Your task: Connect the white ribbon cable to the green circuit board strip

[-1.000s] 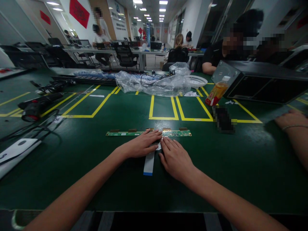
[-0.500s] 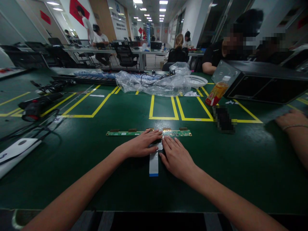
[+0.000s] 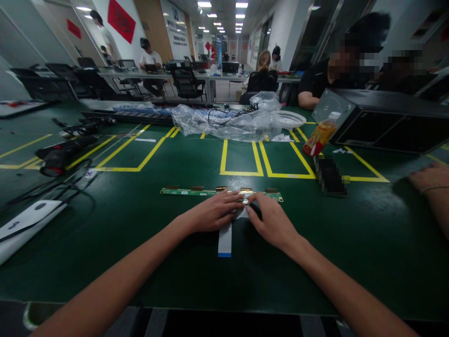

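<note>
A long, narrow green circuit board lies across the table in front of me, with several brown-gold tabs along its far edge. From its middle a white flat ribbon cable runs toward me and ends in a blue strip. My left hand lies flat with fingers stretched over the cable and the board's near edge, hiding part of both. My right hand is at the board's middle right, its index finger and thumb bent and apart beside the connector and the folded cable. Its other fingers are mostly hidden.
A phone and a drink bottle stand to the right, before a black case. Plastic wrap and a white basket lie behind. Cables and a white device are left. Another person's hand rests far right.
My right hand has gone from lying flat to bent, with index finger and thumb apart at the connector. My left hand has shifted slightly right. The whole view has shifted a little.
</note>
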The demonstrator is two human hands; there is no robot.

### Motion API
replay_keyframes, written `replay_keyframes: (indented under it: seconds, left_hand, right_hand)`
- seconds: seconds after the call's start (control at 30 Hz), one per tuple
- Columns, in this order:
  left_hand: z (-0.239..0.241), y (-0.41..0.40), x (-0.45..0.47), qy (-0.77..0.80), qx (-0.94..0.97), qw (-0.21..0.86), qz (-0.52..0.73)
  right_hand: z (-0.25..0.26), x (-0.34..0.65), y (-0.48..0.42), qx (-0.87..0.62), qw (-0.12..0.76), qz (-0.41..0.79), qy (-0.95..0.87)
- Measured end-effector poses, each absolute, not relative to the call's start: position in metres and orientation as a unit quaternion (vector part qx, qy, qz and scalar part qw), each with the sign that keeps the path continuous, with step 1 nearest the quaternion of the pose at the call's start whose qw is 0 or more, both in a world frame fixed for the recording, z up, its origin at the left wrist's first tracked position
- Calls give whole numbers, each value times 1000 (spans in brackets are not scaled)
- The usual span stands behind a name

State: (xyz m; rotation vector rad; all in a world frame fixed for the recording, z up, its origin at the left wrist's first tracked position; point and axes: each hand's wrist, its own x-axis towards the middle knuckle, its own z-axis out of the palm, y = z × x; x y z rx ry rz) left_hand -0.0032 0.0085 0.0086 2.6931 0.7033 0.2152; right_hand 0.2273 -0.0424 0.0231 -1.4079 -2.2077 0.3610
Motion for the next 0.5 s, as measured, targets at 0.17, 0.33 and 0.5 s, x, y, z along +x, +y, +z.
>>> replay_keyframes:
  seconds: [0.17, 0.33, 0.5]
  left_hand:
    - [4, 14, -5, 317, 935, 153, 31]
    - [-10, 46, -43, 516, 853, 72, 23]
    - [-12, 79, -120, 706, 706, 38, 22]
  right_hand:
    - [25, 229, -41, -523, 256, 158, -797]
    - [25, 231, -40, -527, 246, 168, -796]
    - [27, 235, -38, -523, 241, 174, -799]
